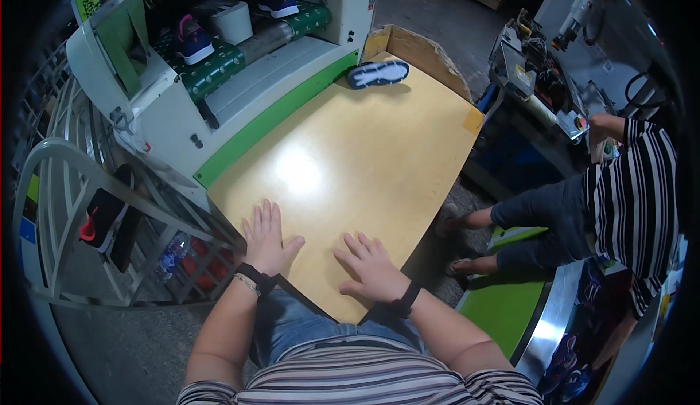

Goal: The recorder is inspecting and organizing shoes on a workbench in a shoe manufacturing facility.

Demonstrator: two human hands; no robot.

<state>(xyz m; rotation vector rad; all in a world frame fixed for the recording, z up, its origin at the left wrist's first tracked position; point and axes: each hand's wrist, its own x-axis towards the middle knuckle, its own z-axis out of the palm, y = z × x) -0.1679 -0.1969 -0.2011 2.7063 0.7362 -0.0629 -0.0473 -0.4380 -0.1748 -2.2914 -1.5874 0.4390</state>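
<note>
Both my hands rest on the near end of a light wooden table (343, 164), with nothing in them. At the near left edge my left hand (267, 243) lies flat, fingers stretched out and thumb apart. My right hand (372, 266) is spread on the surface near the right edge. A dark shoe (378, 75) lies on its side at the table's far end, its white sole facing me, well away from both hands. Two dark shoes with pink collars, a nearer one (194, 40) and a farther one (278, 0), stand on the green belts of a machine.
The white machine (164, 124) with a green front strip borders the table's left side. A cardboard edge (430, 55) rises at the far end. Left of me, a metal rack (117, 288) holds a black and red shoe (106, 215). A person in a striped shirt (631, 193) stands at the right.
</note>
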